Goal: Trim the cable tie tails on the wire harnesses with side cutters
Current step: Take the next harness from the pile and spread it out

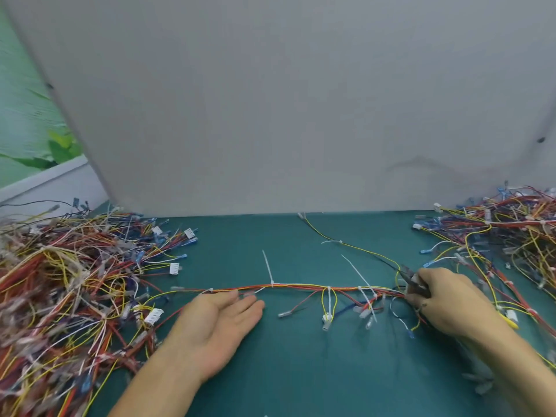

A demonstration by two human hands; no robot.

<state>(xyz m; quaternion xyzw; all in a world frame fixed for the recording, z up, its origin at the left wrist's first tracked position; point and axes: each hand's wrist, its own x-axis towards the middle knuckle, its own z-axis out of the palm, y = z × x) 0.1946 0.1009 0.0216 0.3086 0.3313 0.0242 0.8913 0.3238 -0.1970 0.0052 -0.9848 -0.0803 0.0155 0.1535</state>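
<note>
Green desk [270, 371], floppy light harness [301, 286]. Right hand [448, 299] grips cutters [410, 279]; left hand [216, 323] flat, fingers [243, 305] straight. We should pin beside stiff tails [267, 267].

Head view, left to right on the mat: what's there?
Tangled multicoloured wire-harness pile → open left hand → upright white cable tie tail → slanted white cable tie tail → right hand gripping dark side cutters → second harness pile.

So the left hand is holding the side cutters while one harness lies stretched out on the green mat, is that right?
Not quite: the head view shows the right hand holding the side cutters; the harness does lie stretched on the green mat.
</note>
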